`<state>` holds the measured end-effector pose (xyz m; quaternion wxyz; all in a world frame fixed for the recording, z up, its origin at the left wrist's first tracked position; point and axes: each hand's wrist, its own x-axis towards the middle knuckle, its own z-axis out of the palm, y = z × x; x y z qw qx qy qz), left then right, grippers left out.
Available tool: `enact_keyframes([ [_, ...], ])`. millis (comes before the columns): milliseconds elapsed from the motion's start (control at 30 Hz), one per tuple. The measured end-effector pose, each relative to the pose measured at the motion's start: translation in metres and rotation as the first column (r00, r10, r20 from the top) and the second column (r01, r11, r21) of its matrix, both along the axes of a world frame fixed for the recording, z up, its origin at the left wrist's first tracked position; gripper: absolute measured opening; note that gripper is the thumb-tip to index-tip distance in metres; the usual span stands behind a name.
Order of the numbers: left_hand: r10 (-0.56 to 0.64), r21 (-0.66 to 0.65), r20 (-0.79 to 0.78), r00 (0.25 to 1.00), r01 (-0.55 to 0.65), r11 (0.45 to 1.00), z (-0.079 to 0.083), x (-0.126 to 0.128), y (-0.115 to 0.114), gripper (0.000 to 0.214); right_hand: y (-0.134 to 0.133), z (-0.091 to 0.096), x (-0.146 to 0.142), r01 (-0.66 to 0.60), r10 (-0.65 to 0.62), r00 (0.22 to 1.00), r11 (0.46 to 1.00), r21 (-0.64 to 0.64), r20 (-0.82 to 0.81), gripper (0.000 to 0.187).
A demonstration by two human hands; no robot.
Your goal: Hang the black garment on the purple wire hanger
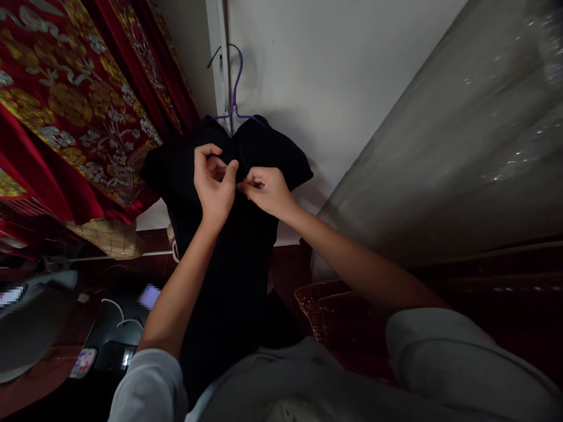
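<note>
A black short-sleeved dress [233,258] hangs from a purple hanger [238,82] against the wall. Both hands are at its upper front, just under the neckline. My left hand [215,184] has its fingers curled with the thumb up, closed at the front edge of the cloth. Right beside it, my right hand [268,189] pinches the same front edge between thumb and forefinger. Any small fastener between the fingertips is too dark and small to make out. The dress's folds are hard to see in the low light.
Red cloth with gold and silver embroidery [70,99] hangs on the left. A large plastic-wrapped panel [448,146] leans on the right, above dark red shiny fabric [343,322]. Lower left, a dark surface holds a white cable [115,306] and a patterned phone-like item [83,362].
</note>
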<state>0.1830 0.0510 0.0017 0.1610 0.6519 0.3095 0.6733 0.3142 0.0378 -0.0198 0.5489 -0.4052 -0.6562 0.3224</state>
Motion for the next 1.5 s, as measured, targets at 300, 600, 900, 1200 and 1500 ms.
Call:
enact_keyframes([
  [300,-0.088,0.008,0.132,0.987,0.088,0.996,-0.016,-0.036,-0.008,0.021,-0.009,-0.023,-0.008,-0.227,0.093,0.931,0.905,-0.360,-0.352,0.018],
  [600,-0.025,-0.198,-0.424,0.905,-0.066,0.978,-0.087,-0.034,-0.028,0.010,-0.009,0.009,-0.014,-0.324,0.082,0.899,0.786,-0.527,-0.431,0.021],
  [900,-0.166,-0.253,-0.695,0.699,-0.022,0.967,-0.071,-0.018,-0.044,0.008,0.021,0.094,-0.010,-0.227,-0.012,0.835,0.903,-0.365,-0.549,0.027],
  [1200,0.032,0.159,-0.485,0.874,0.052,0.986,0.058,-0.034,0.020,0.017,0.006,0.076,-0.003,-0.156,0.092,0.918,0.978,-0.138,-0.387,0.026],
  [1500,0.223,0.313,-0.136,0.965,-0.171,0.934,0.077,-0.073,0.040,0.027,0.008,-0.006,-0.033,-0.161,0.016,0.940,0.901,-0.402,-0.342,0.017],
])
